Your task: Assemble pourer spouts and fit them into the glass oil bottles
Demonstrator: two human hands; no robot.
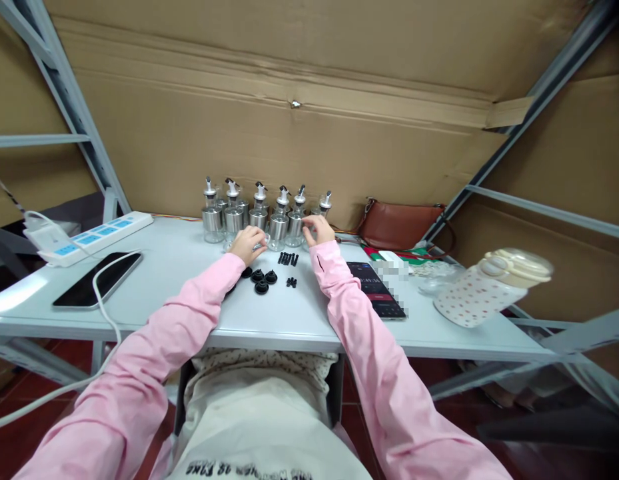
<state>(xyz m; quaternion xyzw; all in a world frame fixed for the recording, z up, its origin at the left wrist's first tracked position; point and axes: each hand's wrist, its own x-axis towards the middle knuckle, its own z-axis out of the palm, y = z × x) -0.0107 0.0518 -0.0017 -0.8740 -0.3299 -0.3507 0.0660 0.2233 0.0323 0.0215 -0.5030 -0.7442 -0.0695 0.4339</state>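
Several glass oil bottles with steel sleeves and pour spouts stand in a cluster at the back of the table, among them a front bottle [278,227] and one beside it [295,225]. My left hand [248,245] is low in front of the bottles, palm down, fingers bent and apart close to the glass bases. My right hand [320,231] is at the cluster's right side, thumb and forefinger parted next to a bottle's sleeve; whether they touch it I cannot tell. Between my forearms lie round black caps [262,287], longer black pieces [288,259] and small black pieces [292,283].
Left on the table [284,327] are a power strip [106,233] and a phone [96,283] crossed by a white cable. To the right lie another phone [376,290], a brown bag [402,225] and a dotted drinking bottle [482,293]. Cardboard walls the back.
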